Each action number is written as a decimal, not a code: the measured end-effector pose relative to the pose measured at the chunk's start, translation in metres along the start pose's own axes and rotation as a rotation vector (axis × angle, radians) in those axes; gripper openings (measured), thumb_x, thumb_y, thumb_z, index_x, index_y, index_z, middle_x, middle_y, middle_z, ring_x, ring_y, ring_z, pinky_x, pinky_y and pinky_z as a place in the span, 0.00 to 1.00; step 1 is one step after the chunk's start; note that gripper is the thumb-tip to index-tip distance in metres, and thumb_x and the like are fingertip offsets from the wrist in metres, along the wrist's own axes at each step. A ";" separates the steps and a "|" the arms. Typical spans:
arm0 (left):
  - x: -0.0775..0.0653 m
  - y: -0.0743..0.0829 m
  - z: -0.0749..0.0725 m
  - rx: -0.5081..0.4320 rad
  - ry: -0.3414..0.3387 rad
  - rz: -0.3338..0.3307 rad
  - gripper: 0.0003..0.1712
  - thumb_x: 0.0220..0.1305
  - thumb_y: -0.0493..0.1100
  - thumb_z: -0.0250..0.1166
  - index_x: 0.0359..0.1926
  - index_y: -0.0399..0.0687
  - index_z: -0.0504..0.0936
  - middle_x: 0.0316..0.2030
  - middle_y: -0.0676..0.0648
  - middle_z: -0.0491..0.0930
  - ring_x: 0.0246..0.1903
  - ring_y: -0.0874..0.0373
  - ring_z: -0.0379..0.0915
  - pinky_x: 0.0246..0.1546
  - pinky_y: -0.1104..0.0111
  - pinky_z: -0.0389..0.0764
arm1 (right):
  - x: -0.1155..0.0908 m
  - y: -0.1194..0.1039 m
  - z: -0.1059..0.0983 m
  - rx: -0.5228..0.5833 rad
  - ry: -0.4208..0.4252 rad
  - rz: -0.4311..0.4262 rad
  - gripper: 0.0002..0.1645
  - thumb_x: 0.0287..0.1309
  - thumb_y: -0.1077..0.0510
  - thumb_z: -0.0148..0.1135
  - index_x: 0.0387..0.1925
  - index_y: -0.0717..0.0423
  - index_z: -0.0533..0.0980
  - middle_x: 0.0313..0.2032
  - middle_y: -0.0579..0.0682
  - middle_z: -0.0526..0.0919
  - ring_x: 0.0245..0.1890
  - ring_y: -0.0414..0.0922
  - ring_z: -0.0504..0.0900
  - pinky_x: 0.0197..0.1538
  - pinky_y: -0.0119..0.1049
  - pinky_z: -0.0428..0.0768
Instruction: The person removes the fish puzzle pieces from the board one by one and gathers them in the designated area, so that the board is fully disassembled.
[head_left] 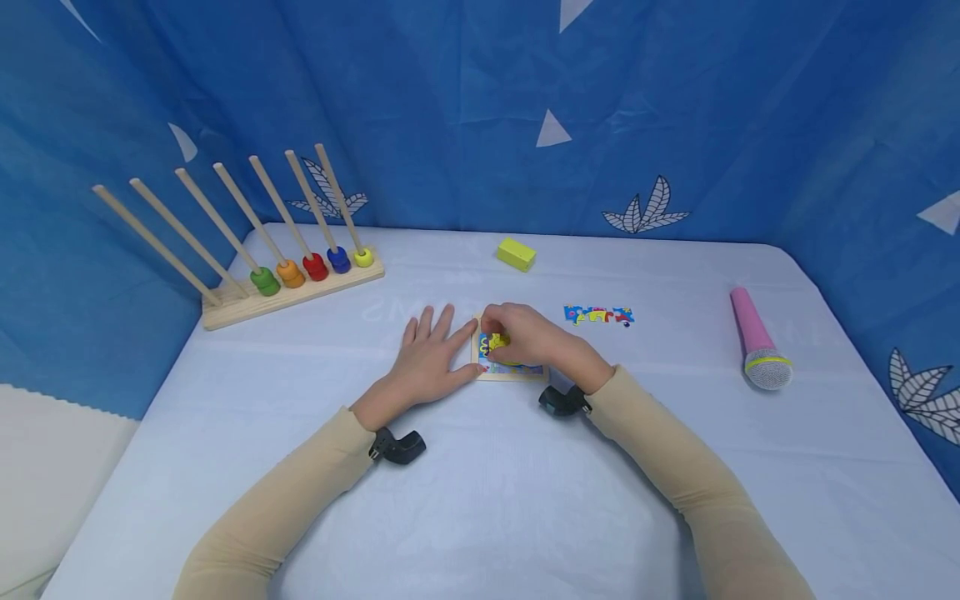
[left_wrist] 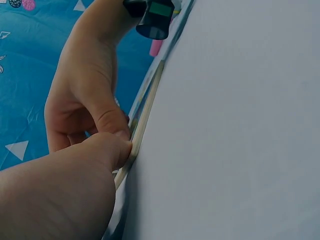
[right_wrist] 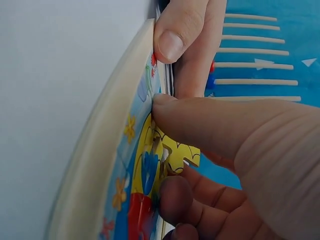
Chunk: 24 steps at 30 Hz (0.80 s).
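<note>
A small jigsaw puzzle board [head_left: 512,377] with a pale wooden rim lies on the table, its colourful picture partly hidden by the right hand. My left hand [head_left: 423,362] lies with fingers spread at the board's left side, and its thumb [right_wrist: 171,44] presses on the rim at the near corner. Over the board, my right hand [head_left: 523,333] pinches a yellow puzzle piece [right_wrist: 183,154] between thumb and fingers. That piece stands tilted up from the picture in the right wrist view. Red, blue and yellow printing [right_wrist: 141,207] shows beside it.
A strip of puzzle pieces [head_left: 588,314] lies right of the board. Behind is a yellow block [head_left: 517,254]. A wooden peg stand [head_left: 292,296] with coloured beads occupies the back left, and a pink microphone [head_left: 753,329] the right. Blue cloth [head_left: 480,125] hangs behind the table.
</note>
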<state>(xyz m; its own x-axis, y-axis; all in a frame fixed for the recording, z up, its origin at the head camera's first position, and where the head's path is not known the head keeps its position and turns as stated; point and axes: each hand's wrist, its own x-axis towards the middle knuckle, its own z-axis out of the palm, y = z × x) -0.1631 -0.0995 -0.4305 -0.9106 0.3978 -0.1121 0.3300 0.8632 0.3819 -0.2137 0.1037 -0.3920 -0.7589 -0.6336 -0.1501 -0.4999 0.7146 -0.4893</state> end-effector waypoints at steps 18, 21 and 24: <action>0.001 0.000 0.000 0.001 -0.008 -0.004 0.45 0.70 0.68 0.54 0.81 0.58 0.56 0.82 0.36 0.41 0.80 0.30 0.28 0.76 0.34 0.36 | -0.004 0.001 0.001 0.079 -0.011 -0.042 0.16 0.59 0.62 0.71 0.45 0.51 0.74 0.35 0.50 0.83 0.32 0.44 0.75 0.40 0.35 0.76; 0.001 0.001 0.000 0.000 -0.008 -0.008 0.45 0.69 0.68 0.54 0.81 0.58 0.55 0.82 0.36 0.41 0.80 0.31 0.28 0.76 0.34 0.36 | -0.004 0.003 0.001 0.097 -0.002 -0.059 0.13 0.61 0.62 0.69 0.46 0.52 0.76 0.28 0.48 0.80 0.27 0.42 0.73 0.36 0.33 0.73; 0.001 0.001 0.000 0.001 -0.006 -0.008 0.45 0.69 0.68 0.54 0.81 0.58 0.56 0.82 0.36 0.41 0.80 0.31 0.28 0.76 0.34 0.36 | -0.004 0.004 0.001 0.106 0.008 -0.063 0.12 0.63 0.62 0.66 0.48 0.54 0.78 0.25 0.47 0.78 0.24 0.41 0.71 0.33 0.31 0.71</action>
<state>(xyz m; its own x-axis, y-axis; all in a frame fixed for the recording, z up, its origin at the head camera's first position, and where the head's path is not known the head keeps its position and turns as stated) -0.1639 -0.0978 -0.4302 -0.9117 0.3926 -0.1209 0.3228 0.8668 0.3800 -0.2128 0.1088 -0.3943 -0.7309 -0.6736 -0.1097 -0.5001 0.6379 -0.5856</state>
